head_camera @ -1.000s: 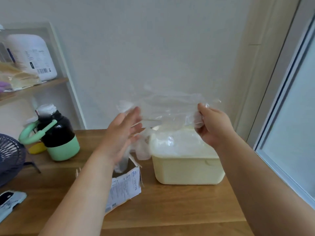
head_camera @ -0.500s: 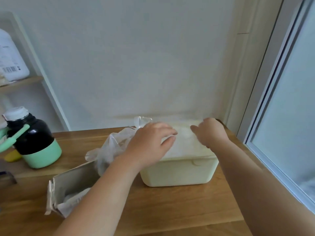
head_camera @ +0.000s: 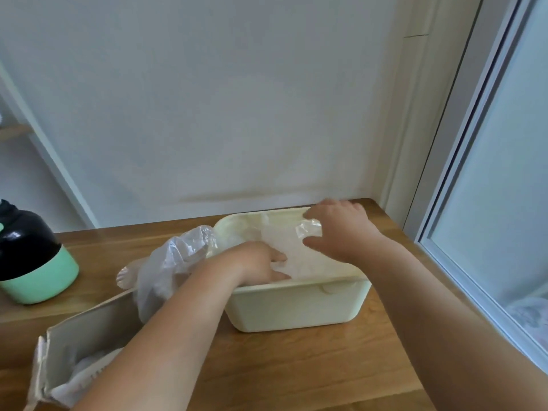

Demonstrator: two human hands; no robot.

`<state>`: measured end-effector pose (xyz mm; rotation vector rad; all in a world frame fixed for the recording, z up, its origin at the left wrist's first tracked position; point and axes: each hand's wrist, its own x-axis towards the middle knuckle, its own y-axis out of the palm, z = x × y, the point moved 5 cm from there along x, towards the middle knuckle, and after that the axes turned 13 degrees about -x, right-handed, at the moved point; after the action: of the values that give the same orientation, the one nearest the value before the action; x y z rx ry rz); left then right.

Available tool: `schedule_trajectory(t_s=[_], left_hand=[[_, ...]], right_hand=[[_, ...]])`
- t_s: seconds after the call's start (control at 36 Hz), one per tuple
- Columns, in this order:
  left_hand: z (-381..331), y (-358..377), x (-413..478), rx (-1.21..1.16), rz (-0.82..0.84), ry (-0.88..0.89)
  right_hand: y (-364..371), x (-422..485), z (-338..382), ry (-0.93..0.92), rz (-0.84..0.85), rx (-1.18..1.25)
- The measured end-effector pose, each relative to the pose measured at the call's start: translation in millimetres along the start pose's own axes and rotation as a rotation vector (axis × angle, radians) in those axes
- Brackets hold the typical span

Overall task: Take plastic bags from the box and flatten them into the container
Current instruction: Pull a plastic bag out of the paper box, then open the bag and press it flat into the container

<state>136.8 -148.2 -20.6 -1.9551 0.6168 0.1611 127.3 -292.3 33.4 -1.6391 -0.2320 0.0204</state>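
Observation:
A cream plastic container [head_camera: 296, 307] stands in the middle of the wooden table. A clear plastic bag [head_camera: 296, 250] lies spread across its top. My left hand [head_camera: 261, 265] presses down on the bag at the container's front left, fingers stretched out. My right hand [head_camera: 341, 232] is over the back right part and pinches a crumpled corner of the bag between thumb and fingers. An open cardboard box [head_camera: 89, 342] lies at the lower left with more bags [head_camera: 80, 378] inside. One loose bag [head_camera: 169, 262] bulges up between box and container, partly behind my left forearm.
A black and mint-green jug [head_camera: 32, 262] stands at the left on the table [head_camera: 296, 366]. The white wall runs close behind the container. A window frame [head_camera: 474, 232] borders the table's right side.
One second ago both hands held the bag stretched in the air above the container. They have lowered it onto the container, and my left hand has slid further in, pressing it down.

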Motion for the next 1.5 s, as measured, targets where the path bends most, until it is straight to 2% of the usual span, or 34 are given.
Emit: schedule_trajectory(t_s=[0.11, 0.17, 0.28, 0.36, 0.44, 0.5, 0.58, 0.69, 0.75, 0.78, 0.86, 0.92, 1.08, 1.25, 1.31, 1.39, 1.5], left_hand=[[-1, -3, 4, 0.002, -0.051, 0.066], [1, -1, 6, 0.051, -0.036, 0.039], [4, 5, 9, 0.128, 0.083, -0.078], [4, 7, 8, 0.145, 0.139, -0.082], [3, 2, 4, 0.057, 0.068, -0.035], [2, -8, -4, -0.039, -0.061, -0.002], [-2, -30, -27, -0.158, -0.325, 0.106], [-1, -58, -68, -0.244, -0.705, 0.277], [9, -69, -86, -0.217, -0.850, 0.272], [16, -71, -92, -0.173, -0.869, 0.217], [43, -66, -100, -0.042, -0.707, -0.071], [60, -61, -102, -0.143, -0.671, -0.137], [71, -73, -131, -0.458, -0.983, 0.066], [70, -85, -161, -0.887, -1.088, 0.227], [69, -85, -168, -1.072, -1.035, 0.282], [65, -81, -171, -1.343, -0.844, 0.396], [69, -71, -167, -1.317, -0.701, 0.380]], right_hand=[[26, -1, 10, -0.055, 0.409, 0.040], [37, -4, 13, -0.087, 0.562, 0.031], [50, 2, 11, -0.056, 0.635, 0.036], [49, 2, 9, -0.031, 0.579, 0.089], [36, 5, 1, 0.067, 0.331, 0.188], [20, 5, -3, 0.112, 0.121, 0.218], [-3, 0, -2, 0.150, -0.107, 0.287], [-26, -11, 14, 0.124, -0.286, 0.409], [-31, -14, 30, 0.078, -0.289, 0.478], [-33, -15, 39, 0.047, -0.286, 0.499], [-29, -15, 61, -0.010, -0.232, 0.582], [-24, -16, 72, -0.026, -0.174, 0.637], [-25, -22, 94, -0.064, -0.077, 0.764], [-35, -30, 109, -0.137, -0.011, 0.952], [-38, -31, 112, -0.127, -0.009, 1.012], [-42, -30, 115, -0.088, -0.001, 1.192], [-51, -34, 122, -0.123, 0.019, 1.415]])
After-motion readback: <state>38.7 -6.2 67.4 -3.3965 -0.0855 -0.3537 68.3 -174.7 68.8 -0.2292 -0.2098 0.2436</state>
